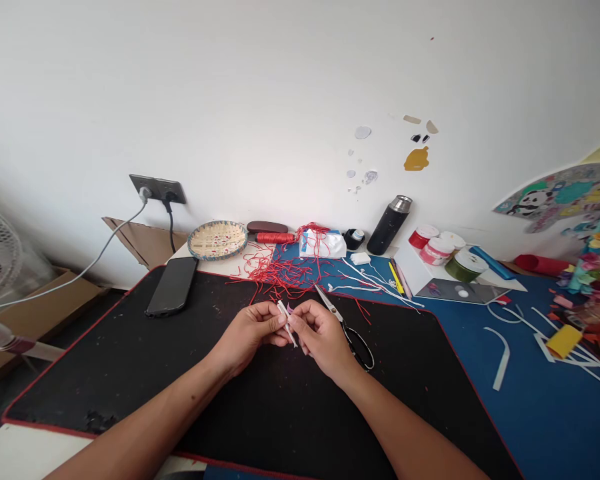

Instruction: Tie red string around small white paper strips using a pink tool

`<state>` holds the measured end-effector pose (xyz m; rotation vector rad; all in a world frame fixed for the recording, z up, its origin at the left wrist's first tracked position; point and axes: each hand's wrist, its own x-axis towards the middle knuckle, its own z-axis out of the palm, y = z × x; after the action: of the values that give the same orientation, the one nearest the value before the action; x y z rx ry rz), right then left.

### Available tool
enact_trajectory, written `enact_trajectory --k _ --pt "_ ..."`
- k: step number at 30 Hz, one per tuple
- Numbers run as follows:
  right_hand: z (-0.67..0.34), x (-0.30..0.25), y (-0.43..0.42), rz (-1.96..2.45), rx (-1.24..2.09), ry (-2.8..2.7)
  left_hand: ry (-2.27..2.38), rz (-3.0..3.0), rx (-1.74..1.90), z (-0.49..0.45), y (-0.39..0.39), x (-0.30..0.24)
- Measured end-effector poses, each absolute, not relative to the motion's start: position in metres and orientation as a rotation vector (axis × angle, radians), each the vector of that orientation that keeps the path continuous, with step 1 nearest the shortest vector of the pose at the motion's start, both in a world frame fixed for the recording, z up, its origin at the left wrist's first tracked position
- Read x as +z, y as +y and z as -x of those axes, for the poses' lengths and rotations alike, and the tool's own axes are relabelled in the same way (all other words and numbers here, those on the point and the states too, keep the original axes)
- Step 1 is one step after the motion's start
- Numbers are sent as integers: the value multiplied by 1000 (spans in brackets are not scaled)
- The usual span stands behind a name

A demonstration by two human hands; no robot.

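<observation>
Above the black mat, my left hand [260, 333] is closed in a pinch around a thin white stick-like piece [282, 307], which slants between the two hands. My right hand [320, 333] meets it from the other side, thumb and fingers pressed together. A small purple strip [290, 309] shows at its fingertips; where it runs behind the fingers is hidden. Scissors [333, 308] with black handles lie just beyond my right hand, partly covered by it. Cut red cords [285, 273] are strewn past the fingertips.
A phone [173, 287] rests on the black mat [105, 347] at left. Along the wall stand a woven basket [217, 252], a red thread spool [275, 238], a black thermos [390, 225] and ribbon rolls [437, 251]. Paper scraps [565, 341] and white strips lie at right.
</observation>
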<state>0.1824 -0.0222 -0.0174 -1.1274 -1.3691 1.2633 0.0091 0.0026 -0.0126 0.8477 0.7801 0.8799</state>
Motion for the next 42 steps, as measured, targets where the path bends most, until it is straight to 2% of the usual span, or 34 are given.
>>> enact_trajectory --k 21,33,42 --pt "-179 -22 -21 1020 1647 -1142 801 -931 924 -11 2 -7" --pt "-182 -19 -21 947 1740 -1170 831 -1105 904 -7 2 -4" --pt "-185 -18 -18 1038 1631 -1216 797 -1029 862 -7 3 -3"
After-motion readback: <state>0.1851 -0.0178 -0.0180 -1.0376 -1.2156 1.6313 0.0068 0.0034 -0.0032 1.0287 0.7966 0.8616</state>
